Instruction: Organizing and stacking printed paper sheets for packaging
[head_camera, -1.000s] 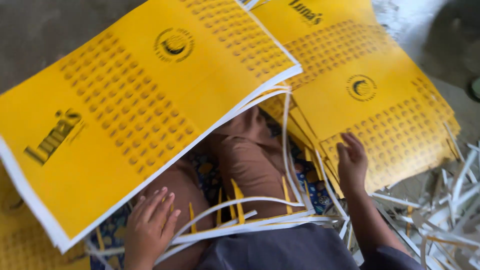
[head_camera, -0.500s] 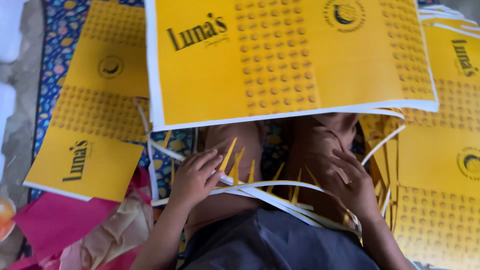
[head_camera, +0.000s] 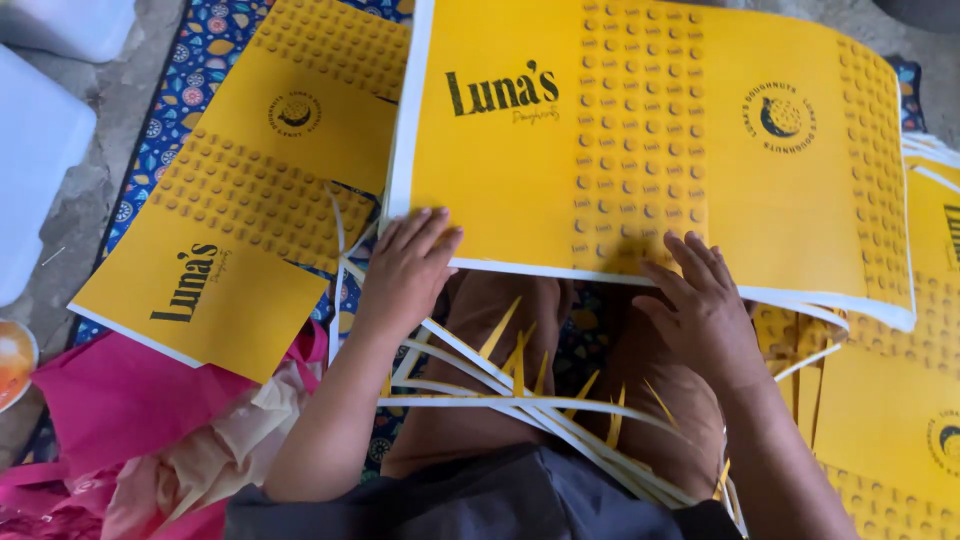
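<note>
Your left hand (head_camera: 405, 270) lies flat, fingers spread, on the near left edge of a big yellow printed sheet (head_camera: 640, 150); its grip is open, pressing down rather than pinching. Your right hand (head_camera: 705, 305) rests the same way on the near edge further right, fingers splayed over the column of small dots, grip open as well. The sheet has a white border and sits on top of a small stack of like sheets, whose edges (head_camera: 850, 305) show just beneath it at the right. It lies straight ahead of you, over your knees (head_camera: 500, 310), reaching away to the far side of the view.

Across your lap lies a tangle of thin white and yellow paper strips (head_camera: 500, 385), passing under both wrists.

To your left a second yellow sheet (head_camera: 250, 200) lies slanted on a blue patterned mat (head_camera: 190, 70), its far corner tucked under the sheet you press. Beside your left arm is crumpled pink and cream tissue paper (head_camera: 130, 420). More yellow sheets (head_camera: 890, 420) lie at your right. A white block (head_camera: 35, 140) stands on the grey floor (head_camera: 110, 190) at the far left.
</note>
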